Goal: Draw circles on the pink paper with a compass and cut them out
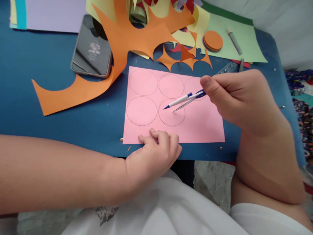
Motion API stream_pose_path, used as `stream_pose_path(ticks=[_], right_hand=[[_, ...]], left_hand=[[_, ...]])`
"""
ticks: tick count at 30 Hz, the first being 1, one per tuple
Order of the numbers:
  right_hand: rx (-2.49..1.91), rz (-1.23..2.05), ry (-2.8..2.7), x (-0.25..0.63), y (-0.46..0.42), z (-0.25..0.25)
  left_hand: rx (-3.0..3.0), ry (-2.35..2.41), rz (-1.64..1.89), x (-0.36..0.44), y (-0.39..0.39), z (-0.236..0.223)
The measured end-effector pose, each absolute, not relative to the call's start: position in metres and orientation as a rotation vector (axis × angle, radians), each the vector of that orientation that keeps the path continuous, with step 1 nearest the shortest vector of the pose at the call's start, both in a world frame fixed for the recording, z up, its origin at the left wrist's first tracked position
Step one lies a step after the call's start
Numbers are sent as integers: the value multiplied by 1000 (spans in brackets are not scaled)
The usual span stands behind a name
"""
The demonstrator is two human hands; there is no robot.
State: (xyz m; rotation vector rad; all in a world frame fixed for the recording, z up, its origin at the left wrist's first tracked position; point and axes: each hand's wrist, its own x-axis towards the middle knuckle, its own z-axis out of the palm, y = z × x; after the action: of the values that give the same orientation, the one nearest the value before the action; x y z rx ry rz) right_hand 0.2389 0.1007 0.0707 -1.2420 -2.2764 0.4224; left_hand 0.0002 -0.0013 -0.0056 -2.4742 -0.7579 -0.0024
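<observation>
A pink paper sheet [205, 124] lies on the blue table with several pencil-drawn circles on it in two rows. My right hand [234, 98] grips the top of a compass [188, 98], its fingers closed around the head. The compass has a metal needle leg and a white-and-blue pencil leg. Its needle tip is near the middle of the lower second circle, and the pencil tip is by that circle's upper left line. At the sheet's near edge, my left hand [156, 151] presses on the paper with curled fingers; its thumb and forefinger rest on top.
Orange paper offcuts [139, 39] spread behind the sheet, partly over a dark phone [93, 49]. Orange paper discs [212, 40] and a pencil-lead tube [234, 42] sit on light green paper [251, 49]. A clear ruler [227, 68] lies behind my right hand. Lilac paper [53, 16] is far left.
</observation>
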Motion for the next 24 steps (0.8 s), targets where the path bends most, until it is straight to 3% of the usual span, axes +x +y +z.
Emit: stream_pose_path(ticks=[24], right_hand=[[-1190,415,-2309,236,97,77]], left_hand=[[-2472,-748,10,-1,-2,-6]])
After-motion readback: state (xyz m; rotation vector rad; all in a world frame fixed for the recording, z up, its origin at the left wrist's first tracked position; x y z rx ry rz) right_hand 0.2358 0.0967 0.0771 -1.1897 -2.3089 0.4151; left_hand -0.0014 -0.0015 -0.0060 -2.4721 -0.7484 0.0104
